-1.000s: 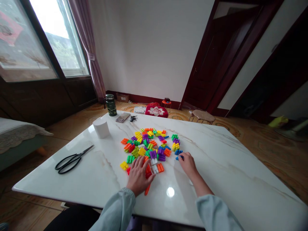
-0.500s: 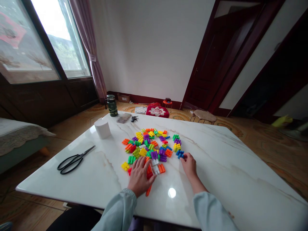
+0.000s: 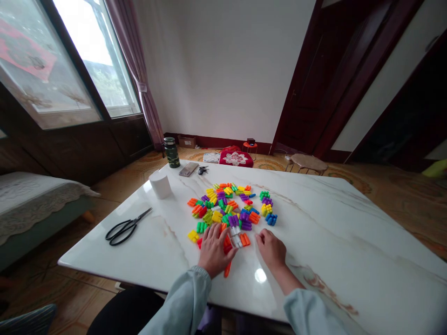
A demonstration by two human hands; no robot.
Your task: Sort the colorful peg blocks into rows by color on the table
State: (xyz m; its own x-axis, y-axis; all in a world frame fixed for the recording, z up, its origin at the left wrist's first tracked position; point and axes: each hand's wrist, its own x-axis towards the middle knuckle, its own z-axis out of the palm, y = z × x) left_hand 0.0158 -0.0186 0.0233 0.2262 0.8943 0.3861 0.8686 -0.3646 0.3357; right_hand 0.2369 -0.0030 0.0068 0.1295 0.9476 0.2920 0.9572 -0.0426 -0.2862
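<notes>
A spread of small coloured plastic blocks (image 3: 226, 209) lies on the white marble table (image 3: 331, 242). My left hand (image 3: 213, 249) rests flat, fingers spread, over red and orange blocks (image 3: 227, 269) at the near edge of the spread. My right hand (image 3: 271, 249) lies on the bare table just right of the spread, knuckles up and fingers curled under; I cannot see anything in it. A short row of green, purple, yellow and blue blocks (image 3: 267, 208) stands apart at the right of the spread, beyond my right hand.
Black scissors (image 3: 126, 227) lie near the table's left edge. A white cylinder (image 3: 160, 184), a green bottle (image 3: 171, 152), a phone (image 3: 189, 169) and keys (image 3: 201, 170) sit at the far left corner. A bed (image 3: 31, 204) stands left; a small stool (image 3: 307, 163) stands beyond the table.
My right hand let go of the blue block at the end of the side row and drew back toward me. The left hand stayed on the blocks. The view shifted.
</notes>
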